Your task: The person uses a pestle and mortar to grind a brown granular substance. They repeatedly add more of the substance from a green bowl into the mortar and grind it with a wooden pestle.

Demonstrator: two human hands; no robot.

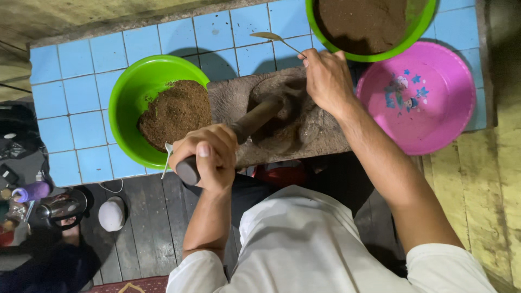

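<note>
My left hand grips the dark handle of a stone pestle, whose head rests in the hollow of a flat stone grinding slab. My right hand sits on the slab's far side and holds a metal spoon by its handle, the bowl pointing away over the blue tiles. A green bowl with brown ground powder stands left of the slab. A second green bowl of darker brown powder stands at the far right.
An empty pink bowl with a cartoon print sits right of the slab on the blue tiled counter. A white spoon leans at the left bowl's rim. On the dark floor lie a kettle and a white lid.
</note>
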